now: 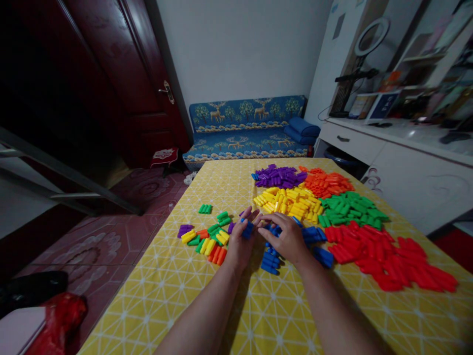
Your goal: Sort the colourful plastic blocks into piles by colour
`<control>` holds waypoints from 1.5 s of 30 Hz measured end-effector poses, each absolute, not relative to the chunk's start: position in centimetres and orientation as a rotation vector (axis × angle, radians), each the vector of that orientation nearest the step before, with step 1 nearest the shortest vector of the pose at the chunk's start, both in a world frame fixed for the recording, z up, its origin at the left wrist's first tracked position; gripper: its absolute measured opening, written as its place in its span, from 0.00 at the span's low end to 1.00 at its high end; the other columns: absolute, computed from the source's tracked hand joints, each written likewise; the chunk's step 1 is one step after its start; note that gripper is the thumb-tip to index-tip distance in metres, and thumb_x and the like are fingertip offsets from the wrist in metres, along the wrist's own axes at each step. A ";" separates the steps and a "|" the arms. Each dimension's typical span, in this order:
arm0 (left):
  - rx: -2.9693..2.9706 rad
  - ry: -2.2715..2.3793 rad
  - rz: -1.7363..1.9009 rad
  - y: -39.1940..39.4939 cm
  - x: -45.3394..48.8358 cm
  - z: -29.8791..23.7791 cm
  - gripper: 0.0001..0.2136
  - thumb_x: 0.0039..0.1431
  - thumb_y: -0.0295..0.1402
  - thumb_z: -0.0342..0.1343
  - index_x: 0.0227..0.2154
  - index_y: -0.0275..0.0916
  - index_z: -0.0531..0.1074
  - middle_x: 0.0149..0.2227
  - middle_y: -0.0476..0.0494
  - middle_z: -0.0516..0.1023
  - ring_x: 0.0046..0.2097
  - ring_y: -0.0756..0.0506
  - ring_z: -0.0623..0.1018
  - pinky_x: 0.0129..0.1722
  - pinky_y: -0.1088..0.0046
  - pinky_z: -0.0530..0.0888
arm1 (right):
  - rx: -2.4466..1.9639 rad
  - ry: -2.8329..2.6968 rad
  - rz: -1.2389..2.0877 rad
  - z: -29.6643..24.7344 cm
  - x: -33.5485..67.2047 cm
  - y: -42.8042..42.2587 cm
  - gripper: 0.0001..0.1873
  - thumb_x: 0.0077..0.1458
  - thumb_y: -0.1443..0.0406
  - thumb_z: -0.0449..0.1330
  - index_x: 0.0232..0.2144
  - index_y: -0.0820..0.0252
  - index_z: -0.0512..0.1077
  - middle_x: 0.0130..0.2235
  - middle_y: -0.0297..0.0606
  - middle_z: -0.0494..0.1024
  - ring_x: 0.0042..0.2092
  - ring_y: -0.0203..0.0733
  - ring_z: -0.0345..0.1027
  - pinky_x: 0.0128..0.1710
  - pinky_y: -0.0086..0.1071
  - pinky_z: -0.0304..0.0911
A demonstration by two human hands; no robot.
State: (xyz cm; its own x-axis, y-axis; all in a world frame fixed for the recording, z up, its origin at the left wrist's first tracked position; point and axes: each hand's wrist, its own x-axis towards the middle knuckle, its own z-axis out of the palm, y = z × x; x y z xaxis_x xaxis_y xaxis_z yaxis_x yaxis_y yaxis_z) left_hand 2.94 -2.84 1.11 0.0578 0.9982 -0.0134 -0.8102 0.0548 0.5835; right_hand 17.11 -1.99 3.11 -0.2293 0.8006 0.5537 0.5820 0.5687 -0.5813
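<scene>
My left hand (242, 241) is turned palm up with blue plastic tubes (247, 230) held between thumb and fingers. Close beside it, my right hand (286, 236) is above a pile of blue tubes (271, 261). Its thumb and forefinger are apart, and no piece shows between them. More blue tubes (314, 234) lie just right of that hand. To the left of my left hand are small joined groups of tubes in mixed colours, among them green (205, 209), purple (185, 230), yellow (207, 246) and orange (217, 254).
Sorted piles of purple (279, 176), orange (327, 182), yellow (290, 202), green (353, 209) and red tubes (384, 254) cover the table's right side. A yellow patterned cloth (166, 301) covers the table. Beyond stand a blue sofa (244, 143) and a white cabinet (417, 172).
</scene>
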 end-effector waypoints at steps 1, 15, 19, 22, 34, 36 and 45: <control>0.507 0.494 1.453 -3.0 3.1 1.1 0.20 0.55 0.32 0.59 0.52 0.38 0.72 0.55 0.36 0.75 0.56 0.38 0.75 0.59 0.59 0.67 | -1.072 -1.953 0.371 3.0 16.5 -2.2 0.13 0.52 0.65 0.62 0.42 0.54 0.75 0.41 0.38 0.79 0.43 0.44 0.72 0.43 0.36 0.66; 0.661 0.512 1.412 -3.9 3.7 1.2 0.25 0.57 0.36 0.61 0.57 0.45 0.66 0.58 0.37 0.72 0.56 0.38 0.74 0.56 0.61 0.68 | -1.080 -1.921 0.555 1.8 14.4 -2.7 0.31 0.45 0.76 0.58 0.52 0.53 0.70 0.47 0.39 0.74 0.41 0.42 0.70 0.42 0.37 0.68; 0.691 0.521 1.396 -3.9 3.6 1.3 0.28 0.55 0.33 0.62 0.59 0.45 0.64 0.57 0.38 0.73 0.55 0.39 0.75 0.57 0.60 0.68 | -1.044 -1.919 0.539 1.5 14.4 -2.6 0.31 0.45 0.77 0.57 0.52 0.53 0.70 0.49 0.40 0.73 0.50 0.45 0.69 0.49 0.39 0.67; 0.718 0.542 1.401 -4.0 3.6 1.5 0.29 0.54 0.34 0.62 0.60 0.45 0.63 0.56 0.37 0.73 0.55 0.39 0.75 0.57 0.59 0.67 | -1.040 -1.915 0.528 1.3 14.3 -2.6 0.30 0.46 0.77 0.57 0.52 0.53 0.70 0.49 0.41 0.73 0.51 0.46 0.69 0.50 0.39 0.67; 0.728 0.582 1.413 -3.9 3.6 1.2 0.27 0.55 0.32 0.60 0.59 0.43 0.64 0.51 0.39 0.77 0.53 0.40 0.76 0.55 0.61 0.69 | -1.033 -1.908 0.522 1.0 14.2 -2.5 0.30 0.47 0.76 0.57 0.53 0.52 0.69 0.50 0.40 0.72 0.53 0.45 0.67 0.50 0.38 0.67; 0.730 0.594 1.412 -3.9 3.6 1.2 0.28 0.55 0.32 0.60 0.59 0.43 0.64 0.50 0.39 0.78 0.52 0.40 0.77 0.55 0.61 0.69 | -1.039 -1.911 0.520 0.9 14.1 -2.5 0.30 0.47 0.76 0.57 0.53 0.52 0.69 0.50 0.40 0.72 0.53 0.45 0.67 0.50 0.38 0.67; 0.753 0.580 1.445 -3.7 3.6 1.1 0.23 0.58 0.37 0.58 0.56 0.40 0.68 0.53 0.38 0.76 0.55 0.39 0.75 0.57 0.60 0.68 | -1.197 -1.911 0.365 2.7 15.2 -2.7 0.24 0.49 0.70 0.62 0.50 0.54 0.71 0.47 0.39 0.74 0.44 0.43 0.71 0.45 0.36 0.68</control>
State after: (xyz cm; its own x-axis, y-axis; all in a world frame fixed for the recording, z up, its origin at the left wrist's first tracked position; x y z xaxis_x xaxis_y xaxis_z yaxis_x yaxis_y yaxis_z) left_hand 3.57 -3.70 1.09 0.0617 0.9940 0.0900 -0.6555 -0.0276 0.7547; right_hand 15.16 -2.73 2.74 -0.2002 0.8463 0.4936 0.6046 0.5032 -0.6175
